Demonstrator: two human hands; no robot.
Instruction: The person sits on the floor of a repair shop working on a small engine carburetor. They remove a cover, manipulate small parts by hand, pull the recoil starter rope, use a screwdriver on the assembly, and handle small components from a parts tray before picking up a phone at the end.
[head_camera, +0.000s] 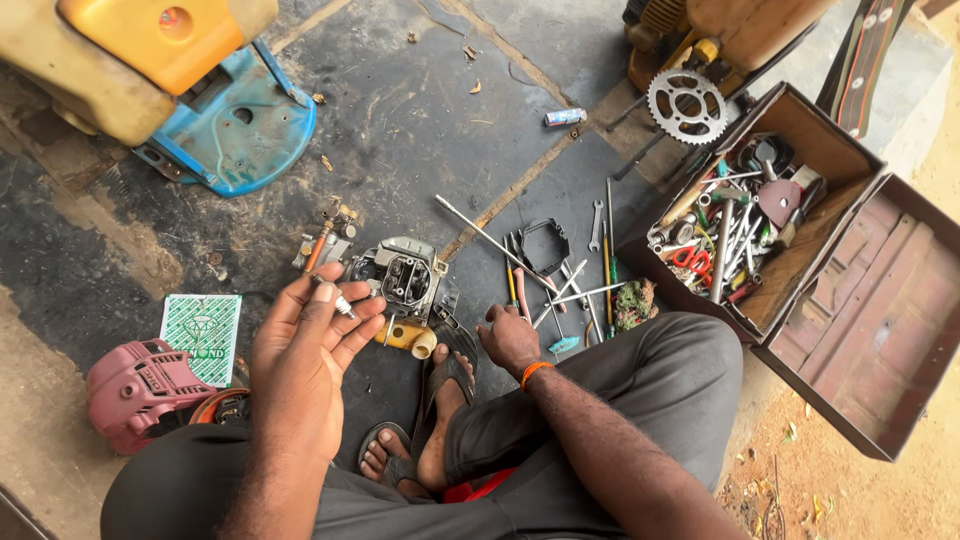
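Black rubber matting is covering the floor, with a tool box lying open. The left hand is holding a small spark plug across its fingertips, tip pointing right. The right hand is curling loosely beside the engine part.

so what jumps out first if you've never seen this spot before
Probably the left hand, raised in the middle and pinching a small spark plug, just in front of a grey engine part on the dark floor. To the right, an open brown toolbox is crammed with spanners and red-handled pliers. At top left sit a yellow tank and blue cover.
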